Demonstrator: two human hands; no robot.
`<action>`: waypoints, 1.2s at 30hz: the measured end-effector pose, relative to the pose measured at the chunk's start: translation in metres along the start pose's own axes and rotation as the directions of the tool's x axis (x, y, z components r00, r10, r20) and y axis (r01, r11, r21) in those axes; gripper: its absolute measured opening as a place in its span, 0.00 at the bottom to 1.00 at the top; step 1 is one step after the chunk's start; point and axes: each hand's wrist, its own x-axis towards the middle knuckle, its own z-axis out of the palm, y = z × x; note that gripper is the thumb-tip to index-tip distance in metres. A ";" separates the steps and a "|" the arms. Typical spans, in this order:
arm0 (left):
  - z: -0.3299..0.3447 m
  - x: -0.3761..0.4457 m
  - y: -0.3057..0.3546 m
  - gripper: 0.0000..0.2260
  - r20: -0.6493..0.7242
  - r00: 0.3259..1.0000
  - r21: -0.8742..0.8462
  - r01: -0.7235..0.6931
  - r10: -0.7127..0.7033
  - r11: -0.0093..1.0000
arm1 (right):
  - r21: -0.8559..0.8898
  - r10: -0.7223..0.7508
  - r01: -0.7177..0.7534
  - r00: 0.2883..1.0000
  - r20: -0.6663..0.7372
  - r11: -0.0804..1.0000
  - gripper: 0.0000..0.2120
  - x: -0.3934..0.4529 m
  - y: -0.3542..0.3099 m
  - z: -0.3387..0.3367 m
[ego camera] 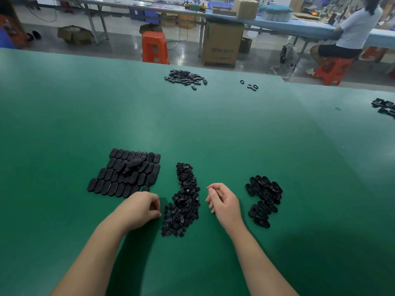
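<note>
Both hands rest on the green bench [213,129], toward its near edge, one on each side of a heap [183,201] of small black round parts. The heap runs in a long, uneven strip away from the near edge, widest at its near end.

The left hand [142,207] lies knuckles up just left of the heap's near end. Its fingers are curled under and its thumb tip is close to the outermost parts. Whether it has a part pinched cannot be told, since the fingertips are hidden under the hand. The right hand [223,201] sits just right of the heap, apart from it, palm turned toward the heap. Its fingers are loosely curled and nothing shows in its hold.

Left of the heap, black oval caps [119,184] lie in neat rows, side by side and touching, with a few loose ones [132,164] piled on top. Right of the right hand is a loose pile of oval bases [264,197].

Near the far edge lies another pile [186,77] of black parts, with a few rings [250,85] to its right. More black parts [384,106] lie at the right edge.

Beyond the bench stand an orange stool [155,48] and a cardboard box [222,45]. A person [350,33] sits on a second stool [331,69] at another table.
</note>
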 end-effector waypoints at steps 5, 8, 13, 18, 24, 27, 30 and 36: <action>0.009 0.007 0.012 0.03 -0.146 0.989 -0.042 0.018 -0.023 0.999 | -0.018 0.004 -0.004 1.000 -0.003 1.000 0.06 0.000 -0.001 0.000; 0.020 0.012 0.026 0.05 -0.399 0.914 -0.154 0.012 -0.073 0.988 | -0.029 0.001 -0.001 1.000 -0.004 1.000 0.06 -0.001 -0.002 0.001; 0.044 0.018 0.043 0.08 -0.583 0.798 -0.384 -0.102 -0.155 0.918 | -0.050 0.006 -0.007 1.000 -0.017 0.999 0.07 -0.001 -0.002 0.001; 0.054 0.020 0.044 0.09 -0.632 0.755 -0.459 -0.182 -0.175 0.870 | -0.070 0.001 -0.002 1.000 -0.021 0.998 0.07 -0.001 -0.002 0.001; 0.053 0.020 0.040 0.11 -0.631 0.736 -0.522 -0.170 -0.244 0.836 | -0.106 -0.005 0.004 1.000 -0.006 0.994 0.07 -0.003 -0.001 0.003; 0.053 0.022 0.040 0.11 -0.618 0.740 -0.540 -0.156 -0.264 0.827 | -0.219 0.002 0.014 0.997 0.074 0.976 0.06 0.000 -0.005 0.003; 0.053 0.024 0.040 0.11 -0.615 0.737 -0.559 -0.156 -0.281 0.815 | -0.357 0.010 0.045 0.989 0.150 0.933 0.04 0.006 -0.013 -0.001; 0.053 0.025 0.039 0.11 -0.603 0.735 -0.591 -0.151 -0.310 0.792 | -0.783 -0.019 -0.080 0.993 -0.117 0.616 0.14 0.020 -0.027 -0.046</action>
